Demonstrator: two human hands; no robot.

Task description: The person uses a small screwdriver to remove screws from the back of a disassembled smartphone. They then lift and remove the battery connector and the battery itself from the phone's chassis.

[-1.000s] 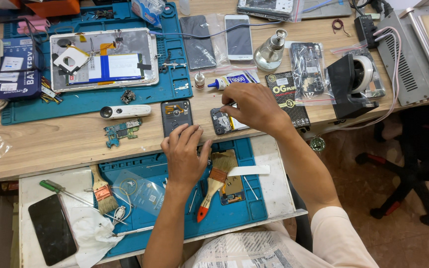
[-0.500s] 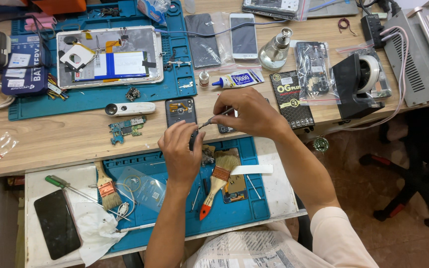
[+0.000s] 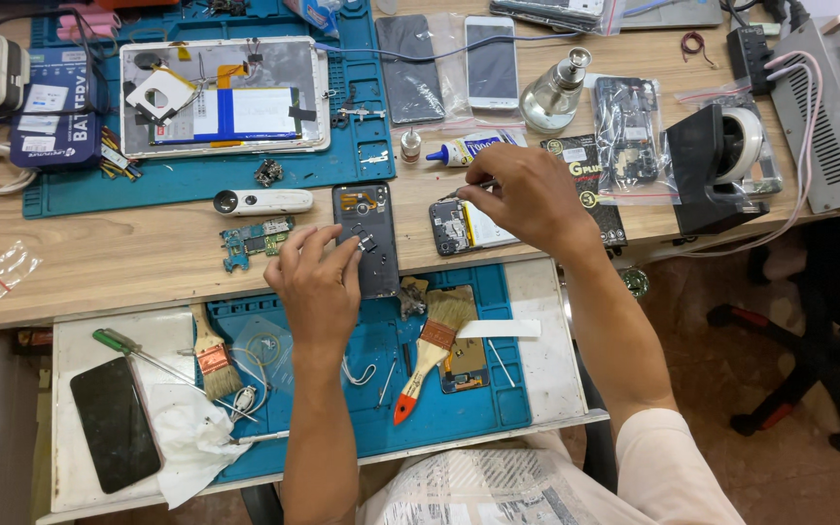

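- The wooden worktop (image 3: 128, 262) ran across the view, with a pull-out shelf (image 3: 537, 389) below it carrying a blue mat (image 3: 342, 428).
- A second blue mat (image 3: 196, 180) at 11 o'clock held an opened tablet (image 3: 226, 97).
- A black tape dispenser (image 3: 717, 165) stood at 3 o'clock, well apart from both hands.
- On the shelf lay a dark phone (image 3: 114, 423) at 8 o'clock, a small brush (image 3: 211, 355), and a larger brush (image 3: 430, 350) with an orange-tipped handle at 6 o'clock.
- The left hand (image 3: 318, 282) lay flat, fingers spread and unclenched, pressing on the near-left edge of the open phone (image 3: 367, 238). That phone's long axis ran 12 to 6 o'clock, its lower end overhanging the worktop's edge.
- The right hand (image 3: 527, 199) was pinched shut on thin tweezers (image 3: 469, 188), whose tips pointed toward 9 o'clock.
- The small phone body (image 3: 459, 226) lay just under the right hand, at 7 o'clock from the grip, touching or nearly touching the tweezer tips; I could not tell which. Its long axis ran roughly 9 to 3 o'clock. The right hand was far nearer to it than the left.
- A white stick-shaped tool (image 3: 264, 201) and a small circuit board (image 3: 257, 240) lay at 10 o'clock from the left hand.
- A glue tube (image 3: 469, 148) lay at 12 o'clock from the tweezers, near them.
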